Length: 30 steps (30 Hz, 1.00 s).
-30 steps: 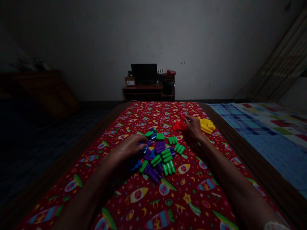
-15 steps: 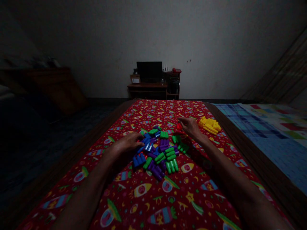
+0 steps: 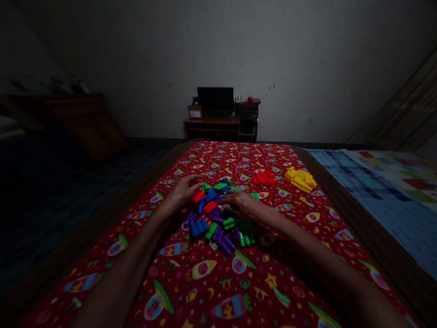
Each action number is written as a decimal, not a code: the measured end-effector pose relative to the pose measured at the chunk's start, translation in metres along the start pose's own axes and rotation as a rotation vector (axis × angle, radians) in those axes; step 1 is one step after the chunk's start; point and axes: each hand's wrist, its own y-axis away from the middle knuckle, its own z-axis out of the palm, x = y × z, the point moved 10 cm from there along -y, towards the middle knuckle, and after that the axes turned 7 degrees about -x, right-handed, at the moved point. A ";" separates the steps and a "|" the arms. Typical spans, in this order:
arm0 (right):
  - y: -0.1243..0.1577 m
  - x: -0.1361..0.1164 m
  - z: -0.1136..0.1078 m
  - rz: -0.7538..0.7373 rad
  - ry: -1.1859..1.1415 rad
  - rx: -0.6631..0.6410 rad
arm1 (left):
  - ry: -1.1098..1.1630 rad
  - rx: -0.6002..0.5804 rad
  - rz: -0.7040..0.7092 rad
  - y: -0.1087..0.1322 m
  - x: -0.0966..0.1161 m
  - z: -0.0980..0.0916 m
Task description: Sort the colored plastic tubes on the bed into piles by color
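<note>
A mixed heap of plastic toy building blocks in blue, green, purple and red lies mid-table. At its left edge is my left hand [image 3: 184, 189], thumb and fingers apart, just above a red block [image 3: 197, 197]; nothing shows in its grasp. My right hand [image 3: 239, 203] reaches over the heap from the right with fingers extended, close to another red block [image 3: 210, 207], and covers some green and purple blocks. Nearer me are a blue block [image 3: 199, 227] and a purple block [image 3: 223, 242]. A group of red blocks [image 3: 264, 178] sits apart, beside a pile of yellow blocks [image 3: 301, 179].
A red patterned cloth [image 3: 205, 296] covers the long table. Bedding with a blue checked sheet [image 3: 348, 182] adjoins on the right. A desk with a dark monitor [image 3: 215, 101] stands against the far wall, and a wooden cabinet [image 3: 78, 123] at the left.
My right hand has moved left from the red group to the heap, uncovering that group. My left hand has shifted slightly up and left. Red blocks now show where blue ones lay on top.
</note>
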 end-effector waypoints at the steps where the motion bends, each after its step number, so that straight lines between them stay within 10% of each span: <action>1: 0.002 0.008 -0.008 0.049 -0.050 0.052 | 0.086 -0.010 0.009 0.001 0.005 0.004; 11: 0.007 0.060 -0.008 0.452 -0.533 0.330 | 0.532 -0.099 0.070 0.024 0.051 0.069; 22: 0.121 0.150 -0.109 0.879 0.080 0.765 | -0.609 -0.450 0.138 0.040 0.037 0.068; 30: 0.132 0.169 -0.110 0.836 0.141 0.692 | -0.644 -0.447 0.094 0.038 0.036 0.074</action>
